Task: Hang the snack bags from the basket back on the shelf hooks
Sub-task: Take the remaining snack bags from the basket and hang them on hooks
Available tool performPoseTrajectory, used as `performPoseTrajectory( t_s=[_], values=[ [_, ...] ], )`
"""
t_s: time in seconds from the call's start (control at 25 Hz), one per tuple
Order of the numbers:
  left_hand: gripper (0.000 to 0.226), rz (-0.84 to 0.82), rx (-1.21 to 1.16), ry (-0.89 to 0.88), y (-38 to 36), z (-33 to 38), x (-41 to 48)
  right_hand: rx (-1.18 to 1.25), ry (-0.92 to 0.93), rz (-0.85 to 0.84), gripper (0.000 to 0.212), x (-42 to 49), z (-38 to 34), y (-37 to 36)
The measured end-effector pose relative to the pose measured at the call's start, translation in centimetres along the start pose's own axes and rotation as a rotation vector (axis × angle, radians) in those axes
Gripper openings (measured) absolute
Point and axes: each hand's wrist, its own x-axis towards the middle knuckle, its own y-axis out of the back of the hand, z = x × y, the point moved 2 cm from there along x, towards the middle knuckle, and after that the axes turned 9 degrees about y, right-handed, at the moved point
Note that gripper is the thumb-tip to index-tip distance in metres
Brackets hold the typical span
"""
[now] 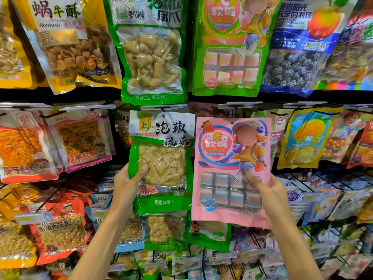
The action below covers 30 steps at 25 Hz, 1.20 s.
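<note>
At the shelf hooks (279, 114), your left hand (126, 185) pinches the green bag (161, 158), your right hand (271, 191) the pink bag (220, 158). Expect light, slick, floppy film; grip near the top edge.

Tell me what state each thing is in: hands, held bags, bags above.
left hand: grips green-and-white bag, thumb on front
right hand: grips pink candy bag, thumb on front
green-and-white bag: sealed, upright, held before the shelf
pink candy bag: sealed, upright, held before the shelf
upper green bag: sealed, hanging
</note>
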Motion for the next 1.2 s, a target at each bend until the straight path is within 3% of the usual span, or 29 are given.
performPoseTrajectory(
  t_s=[0.56,0.72,0.96,1.2],
  values=[
    [0.03,0.088,0.054,0.066,-0.8,-2.6,5.4,0.014,0.024,-0.039,0.014,4.5,0.9,-0.6],
    [0.031,0.064,0.069,0.061,-1.1,-3.5,5.1,0.013,-0.007,-0.046,0.022,5.5,2.1,-1.1],
    [0.025,0.099,0.13,0.044,-1.4,-3.0,5.8,0.009,-0.011,-0.098,0.008,8.5,3.7,-3.1],
    [0.037,0.137,0.177,0.034,-1.8,-2.6,6.4,-0.019,-0.022,-0.123,0.006,11.1,5.6,-4.1]
  ],
)
